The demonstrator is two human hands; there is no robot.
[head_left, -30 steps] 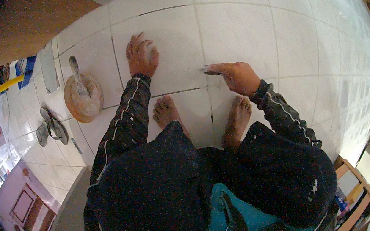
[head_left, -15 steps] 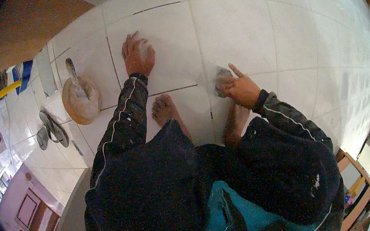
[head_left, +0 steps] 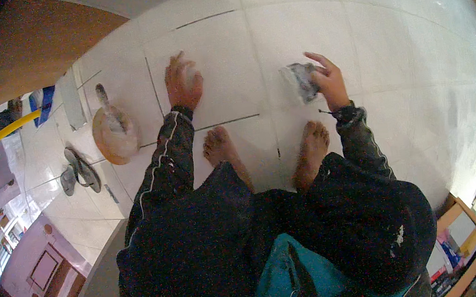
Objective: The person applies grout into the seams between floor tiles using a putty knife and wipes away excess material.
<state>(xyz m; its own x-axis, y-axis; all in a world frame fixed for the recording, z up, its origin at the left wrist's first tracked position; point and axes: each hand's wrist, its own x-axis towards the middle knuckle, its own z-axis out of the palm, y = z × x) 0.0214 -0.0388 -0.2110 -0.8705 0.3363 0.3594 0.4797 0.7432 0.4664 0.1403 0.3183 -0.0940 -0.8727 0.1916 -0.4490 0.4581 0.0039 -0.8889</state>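
My right hand (head_left: 330,84) grips a crumpled grey rag (head_left: 302,81), smeared pale and blurred at its edge, just above or on the white floor tiles (head_left: 213,71); which, I cannot tell. Its index finger sticks out from the rag. Over a tile to the left rests my left hand (head_left: 184,85), fingers stretched forward and thumb apart. A pale patch shows between that thumb and the fingers, too blurred to make out. Dark, unfilled joints (head_left: 228,119) run along some tile edges, while others look pale.
Left of my left arm stands a round tan bowl (head_left: 109,151) holding whitish paste and a handled tool (head_left: 103,97). Dark sandals (head_left: 83,170) lie beyond it. My bare feet (head_left: 222,144) are between my hands. A wooden shelf (head_left: 469,239) stands at the right.
My right hand has moved forward and slightly right with the rag, uncovering my right foot. My left hand appears nearly still. The whole view has shifted a little.
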